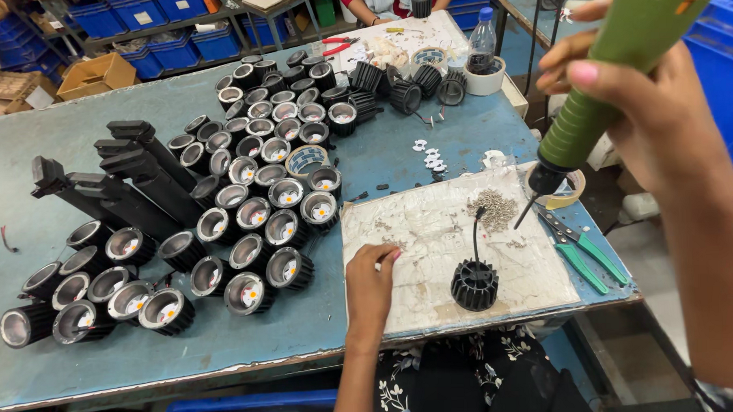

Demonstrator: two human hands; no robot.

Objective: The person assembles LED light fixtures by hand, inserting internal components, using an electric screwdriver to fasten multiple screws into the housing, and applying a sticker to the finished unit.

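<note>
Right hand (655, 106) is gripping a green driver (614, 75), fist wrapped tight round the barrel, bit (526, 212) hanging just above the screw pile (493, 206). Left hand (371, 280) is resting on the white board (432, 228), fingertips (388, 255) pinching down at small bits on it; whether they are holding a screw, I cannot tell.

The black heat sink (474, 284) is sitting fins-up on the board near its front edge, one wire (475, 235) rising from its centre, between my two hands and touched by neither.

I am judging the step as screw pick-up: the bit is about to lift one from the pile. Next move calls for carrying it left and down to the sink and seating it straight, left hand steadying the body.

Room: the board's front edge is running close to the table edge (500, 319), sink near the drop. Green cutters (583, 251) are lying just right of the board, tape roll (569, 192) beside the pile. Left of the board the lamp housings (253, 226) are crowding close. Another person is working at the far end
</note>
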